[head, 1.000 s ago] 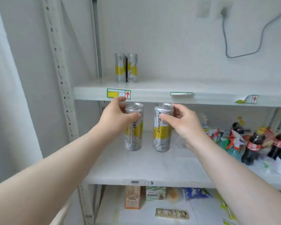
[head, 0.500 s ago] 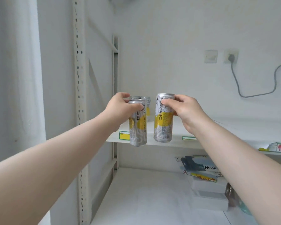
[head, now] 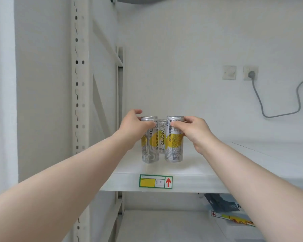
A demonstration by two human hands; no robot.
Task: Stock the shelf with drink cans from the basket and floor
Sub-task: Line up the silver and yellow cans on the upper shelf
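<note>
We are gripping the left can (head: 150,151) in our left hand (head: 132,125) and the right can (head: 175,147) in our right hand (head: 192,131), both upright on the shelf (head: 191,173). A third can (head: 162,136) is standing just behind, between our hands; pushing deeper risks toppling it.

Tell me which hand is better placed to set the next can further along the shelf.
Probably right. The right hand grips the right can, with bare shelf beyond it; the left hand and left can sit nearer the post.
</note>
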